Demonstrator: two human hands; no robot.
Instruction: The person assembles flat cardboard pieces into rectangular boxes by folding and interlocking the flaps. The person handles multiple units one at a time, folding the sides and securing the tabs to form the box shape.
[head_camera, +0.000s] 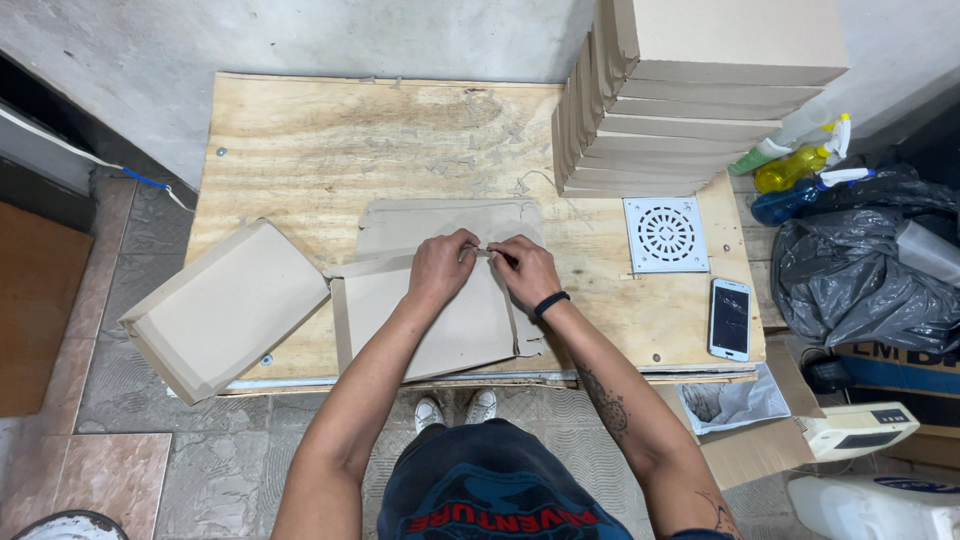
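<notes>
My left hand and my right hand meet at the top edge of a flat brown cardboard piece lying on the plywood tabletop. Fingers of both hands pinch its folded top flap near the middle. A second flat cardboard sheet lies under and behind it. A folded cardboard box rests at the table's left edge, hanging partly over it. A black band sits on my right wrist.
A tall stack of folded cardboard boxes stands at the back right. A white square drain grate and a phone lie at right. Spray bottles, a black plastic bag and a white device crowd the right side.
</notes>
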